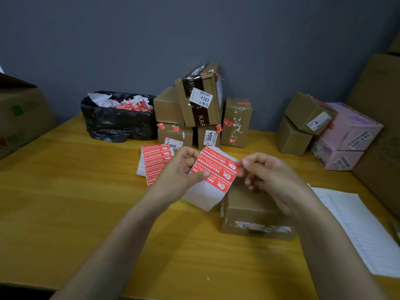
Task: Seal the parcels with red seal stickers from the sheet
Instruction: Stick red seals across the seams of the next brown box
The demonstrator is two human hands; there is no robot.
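My left hand (180, 169) holds a white backing sheet (207, 191) that carries three red seal stickers (215, 169). My right hand (266, 172) pinches the right end of the top sticker at the sheet's edge. Below my right hand a brown cardboard parcel (253, 215) stands on the yellow table (86, 191), partly hidden by my wrist. A second sheet of red stickers (154, 161) lies flat on the table behind my left hand.
Sealed brown parcels (201, 107) are stacked at the back centre. More brown and pink boxes (337, 135) sit at the back right. A black bin bag (119, 120) of sticker scraps stands back left. A printed paper list (363, 230) lies at the right. Large cartons flank both sides.
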